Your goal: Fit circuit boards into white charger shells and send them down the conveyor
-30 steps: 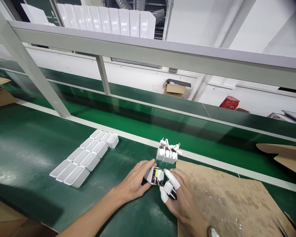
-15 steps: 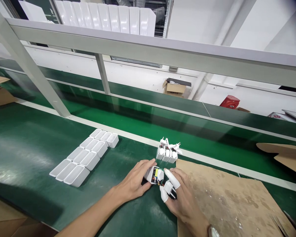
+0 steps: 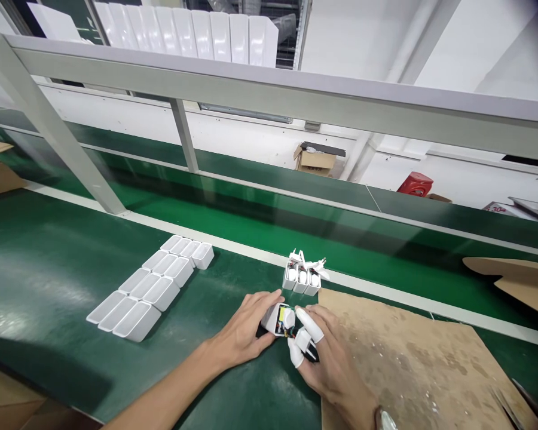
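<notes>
My left hand [image 3: 250, 325] is closed around a white plastic housing [image 3: 272, 318], whose open end faces right. A circuit board [image 3: 287, 320] with a yellow part and a round white part sits partly in that open end. With finger cots on thumb and forefinger, my right hand [image 3: 325, 346] pinches a white plug piece [image 3: 303, 339] with pins, close against the board. Just beyond my hands stand three filled housings [image 3: 302, 279] with boards inside and white plug pieces on top. To the left, several empty white housings [image 3: 140, 286] lie in rows on the green table.
A stained cardboard sheet [image 3: 399, 364] covers the right of the table, with metal tweezers [image 3: 504, 407] at its edge. A pale frame post [image 3: 67, 137] rises at the left. Behind the pale strip runs a green belt [image 3: 233, 224]. Cardboard [image 3: 9, 382] juts in at lower left.
My right hand has moved slightly left with the plug piece, bringing it and the board nearer the housing. The whole view has shifted a little. My left hand keeps its hold.
</notes>
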Tool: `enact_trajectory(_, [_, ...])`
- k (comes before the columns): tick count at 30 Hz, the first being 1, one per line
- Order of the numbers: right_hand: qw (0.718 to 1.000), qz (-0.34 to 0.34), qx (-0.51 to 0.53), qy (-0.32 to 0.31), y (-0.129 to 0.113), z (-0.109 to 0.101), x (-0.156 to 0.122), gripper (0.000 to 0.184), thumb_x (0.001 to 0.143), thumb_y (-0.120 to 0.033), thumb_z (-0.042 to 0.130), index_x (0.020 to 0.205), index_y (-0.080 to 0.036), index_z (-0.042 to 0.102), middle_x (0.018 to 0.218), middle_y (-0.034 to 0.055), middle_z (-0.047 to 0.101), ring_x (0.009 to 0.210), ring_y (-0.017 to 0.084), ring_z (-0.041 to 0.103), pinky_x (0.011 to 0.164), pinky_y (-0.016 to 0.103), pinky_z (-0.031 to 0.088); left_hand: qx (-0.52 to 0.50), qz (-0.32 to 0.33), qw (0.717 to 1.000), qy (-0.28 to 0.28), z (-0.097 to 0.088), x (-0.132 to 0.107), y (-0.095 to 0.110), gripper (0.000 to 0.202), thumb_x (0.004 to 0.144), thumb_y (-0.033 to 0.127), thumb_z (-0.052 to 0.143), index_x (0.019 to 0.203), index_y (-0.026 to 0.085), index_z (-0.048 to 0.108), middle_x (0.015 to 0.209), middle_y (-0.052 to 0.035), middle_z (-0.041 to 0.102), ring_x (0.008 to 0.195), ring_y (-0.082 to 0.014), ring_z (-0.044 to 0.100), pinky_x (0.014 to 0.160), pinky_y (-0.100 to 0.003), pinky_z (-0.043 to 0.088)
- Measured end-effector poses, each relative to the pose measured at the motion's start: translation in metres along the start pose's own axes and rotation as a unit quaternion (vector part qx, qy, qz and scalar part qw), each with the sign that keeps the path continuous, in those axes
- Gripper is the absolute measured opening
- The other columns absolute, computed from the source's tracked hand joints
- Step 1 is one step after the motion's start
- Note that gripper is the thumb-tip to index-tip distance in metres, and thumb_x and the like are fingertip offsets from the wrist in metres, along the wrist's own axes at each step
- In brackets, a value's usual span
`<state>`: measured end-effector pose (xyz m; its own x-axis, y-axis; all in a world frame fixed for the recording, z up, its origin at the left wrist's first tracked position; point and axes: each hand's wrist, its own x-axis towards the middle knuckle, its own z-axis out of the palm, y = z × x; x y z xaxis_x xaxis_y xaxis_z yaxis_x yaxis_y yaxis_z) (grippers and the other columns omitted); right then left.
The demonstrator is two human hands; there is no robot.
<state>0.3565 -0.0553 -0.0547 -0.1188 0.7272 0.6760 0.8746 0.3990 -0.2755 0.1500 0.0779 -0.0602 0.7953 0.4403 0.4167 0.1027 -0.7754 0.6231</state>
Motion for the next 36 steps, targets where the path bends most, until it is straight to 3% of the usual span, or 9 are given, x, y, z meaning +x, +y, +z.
enact_trajectory(7, [0.998, 0.034, 0.051, -0.026, -0.003, 0.001, 0.001, 0.059, 0.098, -0.026, 0.069, 0.151, -0.016, 0.045, 0.129, 0.0174, 0.062, 0.126, 0.037, 0.054, 0.101, 0.06, 0.057, -0.114, -0.032, 0.992, -0.038, 0.006, -0.002, 0.005, 0.082, 0.097, 0.019, 0.063, 0.165, 0.031, 0.018, 0.156, -0.0133, 0.052, 0.142, -0.0296, 0.053, 0.118, -0.051, 0.049])
enact_trajectory(10, [0.993, 0.065, 0.098, -0.031, 0.001, 0.001, 0.001, 0.053, 0.1, -0.033, 0.07, 0.147, -0.019, 0.05, 0.127, 0.0157, 0.061, 0.122, 0.034, 0.057, 0.097, 0.057, 0.06, -0.15, -0.07, 0.986, -0.004, 0.008, -0.002, 0.004, 0.075, 0.098, 0.022, 0.06, 0.163, 0.032, 0.024, 0.15, -0.0126, 0.058, 0.136, -0.0286, 0.06, 0.115, -0.051, 0.052])
enact_trajectory(13, [0.991, 0.066, 0.104, -0.057, 0.004, 0.004, 0.0, 0.041, 0.106, -0.025, 0.057, 0.146, -0.023, 0.053, 0.142, 0.0159, 0.056, 0.131, 0.031, 0.058, 0.104, 0.053, 0.06, -0.209, -0.108, 0.972, 0.024, 0.006, 0.002, 0.006, 0.07, 0.098, 0.026, 0.064, 0.159, 0.03, 0.031, 0.139, -0.0113, 0.065, 0.123, -0.0258, 0.068, 0.108, -0.047, 0.057])
enact_trajectory(17, [0.985, 0.054, 0.113, -0.118, 0.002, 0.012, 0.0, 0.047, 0.108, -0.018, 0.05, 0.154, -0.024, 0.047, 0.152, 0.0154, 0.052, 0.136, 0.029, 0.058, 0.107, 0.046, 0.06, -0.273, -0.15, 0.95, 0.021, 0.002, 0.007, 0.012, 0.066, 0.1, 0.037, 0.064, 0.157, 0.029, 0.032, 0.142, -0.0122, 0.063, 0.121, -0.0248, 0.069, 0.107, -0.046, 0.057])
enact_trajectory(22, [0.992, 0.037, 0.1, -0.068, 0.0, 0.018, -0.003, 0.053, 0.104, -0.005, 0.043, 0.153, -0.023, 0.047, 0.14, 0.0149, 0.06, 0.119, 0.025, 0.067, 0.094, 0.04, 0.066, -0.245, -0.158, 0.956, -0.015, 0.0, 0.005, 0.011, 0.079, 0.101, 0.046, 0.064, 0.164, 0.031, 0.017, 0.153, -0.015, 0.056, 0.124, -0.0282, 0.066, 0.111, -0.053, 0.052])
enact_trajectory(26, [0.995, 0.019, 0.103, -0.006, 0.0, 0.016, -0.006, 0.051, 0.1, -0.001, 0.051, 0.147, -0.021, 0.051, 0.143, 0.0162, 0.057, 0.128, 0.028, 0.063, 0.101, 0.042, 0.063, -0.232, -0.139, 0.963, 0.002, 0.002, 0.0, 0.007, 0.099, 0.095, 0.049, 0.074, 0.166, 0.036, 0.006, 0.162, -0.0148, 0.047, 0.14, -0.0329, 0.055, 0.117, -0.056, 0.045])
enact_trajectory(29, [0.992, 0.048, 0.105, -0.059, 0.0, 0.015, -0.004, 0.044, 0.1, -0.004, 0.047, 0.14, -0.022, 0.056, 0.14, 0.0149, 0.059, 0.116, 0.027, 0.068, 0.094, 0.042, 0.065, -0.216, -0.112, 0.969, 0.033, 0.004, -0.002, 0.005, 0.106, 0.091, 0.049, 0.08, 0.166, 0.036, 0.006, 0.159, -0.0129, 0.049, 0.143, -0.0331, 0.051, 0.12, -0.056, 0.042])
enact_trajectory(33, [0.984, 0.069, 0.118, -0.111, -0.001, 0.016, 0.003, 0.04, 0.101, -0.006, 0.043, 0.133, -0.023, 0.059, 0.133, 0.0122, 0.062, 0.102, 0.025, 0.071, 0.084, 0.039, 0.067, -0.155, -0.096, 0.98, 0.082, 0.005, 0.002, 0.007, 0.069, 0.1, 0.033, 0.068, 0.159, 0.034, 0.031, 0.128, -0.0068, 0.065, 0.113, -0.0233, 0.066, 0.103, -0.043, 0.054])
enact_trajectory(36, [0.987, 0.086, 0.094, -0.099, -0.004, 0.017, 0.004, 0.043, 0.103, -0.009, 0.042, 0.142, -0.022, 0.052, 0.132, 0.0124, 0.063, 0.104, 0.025, 0.071, 0.087, 0.038, 0.067, -0.144, -0.078, 0.982, 0.089, 0.002, 0.006, 0.01, 0.033, 0.102, 0.026, 0.063, 0.133, 0.03, 0.055, 0.117, -0.0043, 0.065, 0.101, -0.0192, 0.065, 0.091, -0.034, 0.055])
